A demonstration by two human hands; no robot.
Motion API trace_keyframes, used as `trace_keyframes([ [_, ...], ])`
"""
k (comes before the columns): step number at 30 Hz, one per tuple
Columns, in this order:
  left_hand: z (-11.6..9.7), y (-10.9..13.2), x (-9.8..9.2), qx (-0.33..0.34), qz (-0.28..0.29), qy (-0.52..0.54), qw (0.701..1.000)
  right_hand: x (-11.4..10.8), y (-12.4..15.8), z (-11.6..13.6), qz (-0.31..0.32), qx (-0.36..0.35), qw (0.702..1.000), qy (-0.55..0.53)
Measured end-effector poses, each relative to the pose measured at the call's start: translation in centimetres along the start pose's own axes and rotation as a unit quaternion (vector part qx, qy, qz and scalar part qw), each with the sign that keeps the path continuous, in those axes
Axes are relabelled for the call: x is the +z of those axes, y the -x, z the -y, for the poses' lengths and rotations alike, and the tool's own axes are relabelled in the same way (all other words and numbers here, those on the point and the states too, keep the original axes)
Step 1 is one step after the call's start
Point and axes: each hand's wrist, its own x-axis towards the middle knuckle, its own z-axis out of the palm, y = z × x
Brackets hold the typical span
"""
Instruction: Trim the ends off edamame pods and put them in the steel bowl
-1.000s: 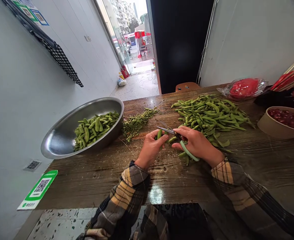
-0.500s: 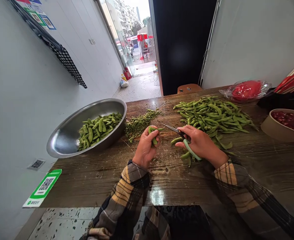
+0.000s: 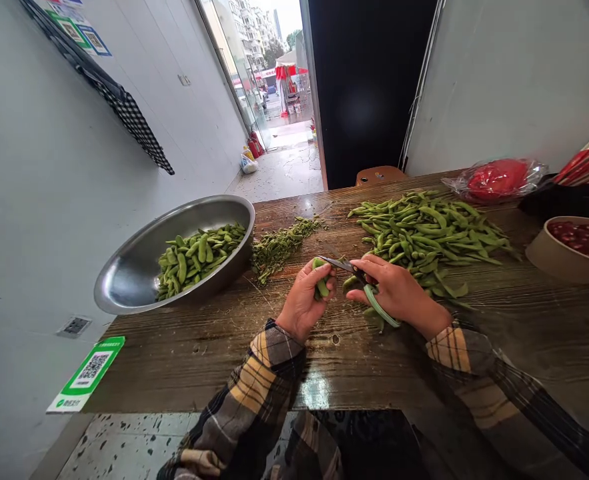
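Observation:
My left hand grips a green edamame pod above the wooden table. My right hand holds scissors with a green handle, and their blades lie at the pod's upper end. A large pile of untrimmed pods sits just beyond my right hand. A steel bowl at the left holds trimmed pods. Between bowl and hands lies a strip of cut pod tips.
A paper bowl of red fruit and a plastic bag with something red stand at the right. A white wall runs along the table's left edge. A chair back shows behind the table, with an open doorway beyond.
My left hand swung left with the pod away from the scissors, then came back. The blades now meet the pod's end again.

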Motion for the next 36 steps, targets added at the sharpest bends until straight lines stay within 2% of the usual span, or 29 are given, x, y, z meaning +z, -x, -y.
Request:
trace_keyframes([
  [4, 0.0, -0.2, -0.2, -0.002, -0.001, 0.011, 1.0, 0.3, 0.2, -0.1, 0.005, 0.01, 1.0, 0.024],
  [8, -0.2, -0.3, -0.6, 0.013, -0.028, 0.022, 0.999, 0.5, 0.2, -0.5, 0.014, 0.006, 0.999, 0.032],
  [10, -0.5, -0.3, -0.7, 0.022, -0.034, 0.013, 0.999, 0.4, 0.0, -1.0, -0.009, 0.019, 0.999, 0.033],
  [14, -1.4, -0.1, -0.5, 0.064, -0.03, -0.047, 0.996, 0.0, -0.3, -1.9, -0.093, 0.049, 0.994, 0.042],
  [17, -3.3, 0.3, 0.2, 0.122, -0.044, -0.169, 0.977, -0.1, -0.4, -2.3, -0.124, 0.056, 0.99, 0.046],
  [19, -5.6, 0.7, 0.4, 0.184, -0.073, -0.307, 0.931, -0.1, -0.5, -2.3, -0.128, 0.054, 0.989, 0.044],
  [21, -8.8, 1.1, 0.0, 0.248, -0.123, -0.465, 0.841, 0.0, -0.5, -2.3, -0.134, 0.052, 0.988, 0.047],
  [23, -12.6, 1.4, -1.2, 0.299, -0.19, -0.599, 0.718, 0.0, -0.5, -2.3, -0.145, 0.052, 0.987, 0.048],
  [25, -16.3, 1.7, -3.1, 0.318, -0.272, -0.707, 0.57, -0.2, -0.6, -2.3, -0.16, 0.056, 0.985, 0.04],
  [26, -17.9, 1.8, -4.2, 0.311, -0.291, -0.749, 0.506, -0.3, -0.6, -2.3, -0.17, 0.059, 0.983, 0.033],
  [28, -20.2, 2.0, -6.3, 0.292, -0.29, -0.822, 0.395, -0.6, -0.7, -2.5, -0.189, 0.068, 0.98, 0.012],
  [29, -20.7, 2.1, -7.1, 0.276, -0.274, -0.849, 0.359, -0.8, -0.8, -2.5, -0.194, 0.071, 0.978, -0.001],
  [30, -20.8, 2.0, -7.6, 0.266, -0.26, -0.865, 0.337, -1.0, -0.8, -2.6, -0.201, 0.076, 0.977, -0.013],
  [31, -20.4, 1.9, -7.8, 0.259, -0.245, -0.874, 0.331, -1.2, -0.9, -2.7, -0.21, 0.08, 0.974, -0.022],
  [32, -19.6, 1.6, -7.7, 0.256, -0.224, -0.877, 0.34, -1.3, -1.0, -2.8, -0.218, 0.083, 0.972, -0.032],
  [34, -16.8, 0.7, -6.7, 0.257, -0.17, -0.867, 0.392, -1.5, -1.1, -2.9, -0.231, 0.085, 0.968, -0.044],
  [36, -12.8, -0.7, -4.8, 0.253, -0.109, -0.852, 0.445, -1.6, -1.2, -2.9, -0.237, 0.084, 0.967, -0.047],
])
